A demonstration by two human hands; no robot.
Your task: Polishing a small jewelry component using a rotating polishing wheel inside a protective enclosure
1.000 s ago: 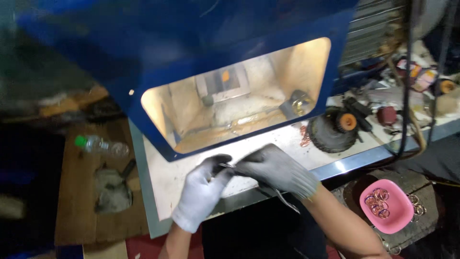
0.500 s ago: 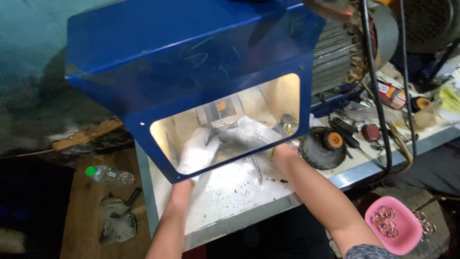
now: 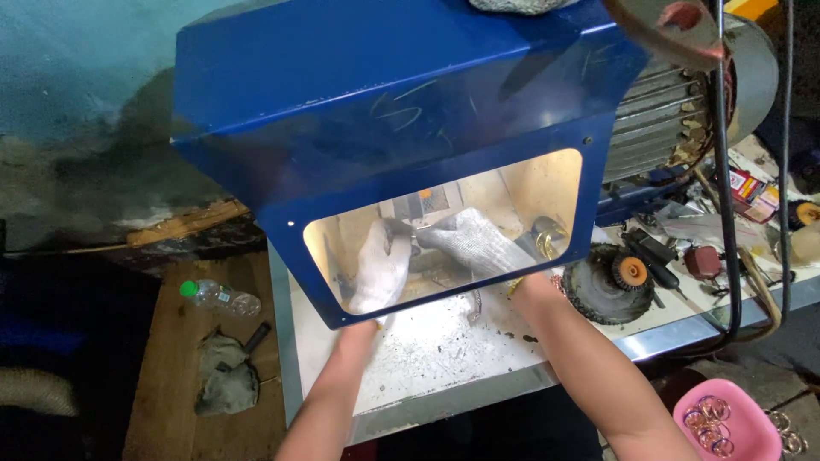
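inside, both gloved hands point(image 3: 427, 252) meet.

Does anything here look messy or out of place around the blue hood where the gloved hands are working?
Yes. Pale dust and dark specks litter the white tray under the blue hood. A plastic bottle lies on its side on the wooden board beside a crumpled rag. Both hands are inside.

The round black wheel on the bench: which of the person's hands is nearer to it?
Right. The right hand is inside the blue hood, just left of the black wheel. The left hand is farther left.
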